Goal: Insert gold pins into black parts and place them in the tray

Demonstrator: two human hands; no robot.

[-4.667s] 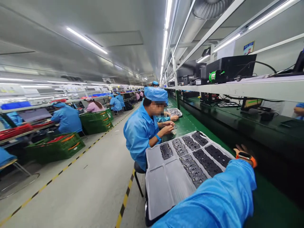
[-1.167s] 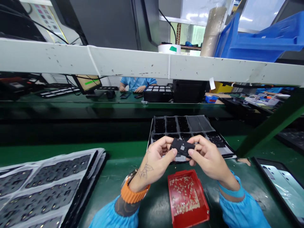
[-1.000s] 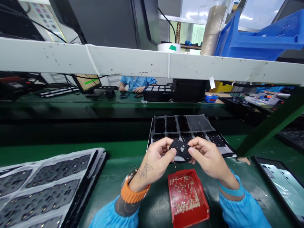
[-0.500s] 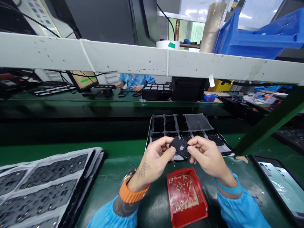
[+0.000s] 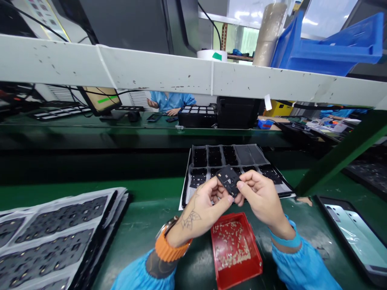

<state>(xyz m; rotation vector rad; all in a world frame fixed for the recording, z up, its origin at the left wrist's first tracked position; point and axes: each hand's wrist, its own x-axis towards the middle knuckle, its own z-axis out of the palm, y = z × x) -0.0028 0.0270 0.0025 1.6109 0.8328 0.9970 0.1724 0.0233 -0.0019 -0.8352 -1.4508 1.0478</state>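
Observation:
Between my hands is a flat black plastic part (image 5: 229,179) with cut-outs and small light spots, held tilted. My left hand (image 5: 203,206) is closed, gripping its lower left edge. My right hand (image 5: 262,196) pinches its right edge between thumb and fingers. Just below my hands stands a red bin (image 5: 255,257) holding many tiny pale pieces (image 5: 234,249). Behind my hands lies a black tray (image 5: 248,155) with pockets, several of them filled with similar black parts (image 5: 200,157). My hands hide part of its front row.
Stacked trays of dark parts (image 5: 57,251) lie at the left. A phone-like panel in a dark tray (image 5: 359,229) is at the right, near a slanted green post (image 5: 335,155). A white shelf beam (image 5: 157,74) crosses above. A person in blue (image 5: 172,102) sits opposite.
The black part has been turned and raised slightly, showing more of its face. My left hand has shifted lower along it. The person opposite has raised a hand.

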